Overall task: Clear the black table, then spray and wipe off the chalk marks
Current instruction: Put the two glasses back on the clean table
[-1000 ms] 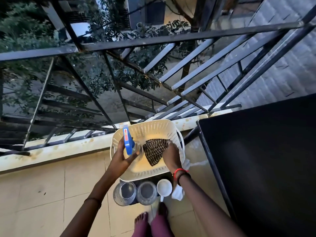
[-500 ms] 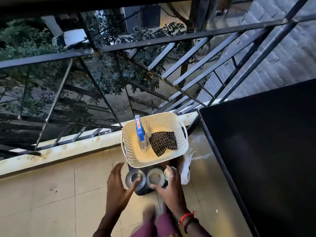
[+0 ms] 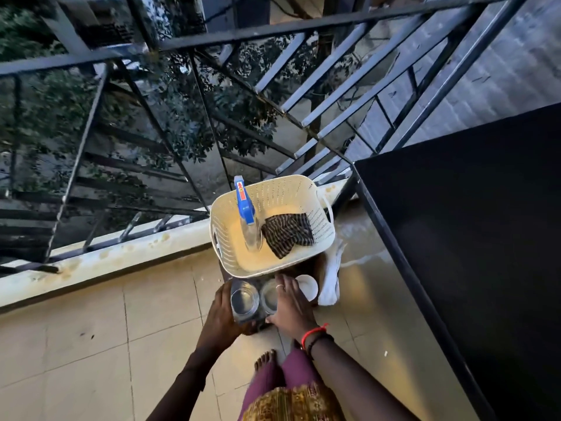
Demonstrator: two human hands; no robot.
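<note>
The black table (image 3: pixel 473 244) fills the right side, and I see no marks on its top. Left of it, a cream perforated basket (image 3: pixel 291 189) holds a clear spray bottle (image 3: pixel 246 217) with a blue head and a dark striped cloth (image 3: pixel 288 233). Just in front of the basket stand two glass jars on a dark base. My left hand (image 3: pixel 219 314) curls round the left jar (image 3: pixel 243 299) from its outer side. My right hand (image 3: pixel 293 305) lies over the right jar (image 3: pixel 268 294) with its thumb hooked at the near side.
A white cup (image 3: pixel 309 287) stands right of the jars, beside a white cloth (image 3: pixel 331 284) lying on the wet tiled floor. A black metal railing (image 3: pixel 212 41) and a low stained kerb (image 3: pixel 106 259) close the far side. My bare foot (image 3: pixel 265 358) is below the jars.
A second ago my left hand held the spray bottle and my right the striped cloth in the basket. Both let go, dropped to the jars and now grip them.
</note>
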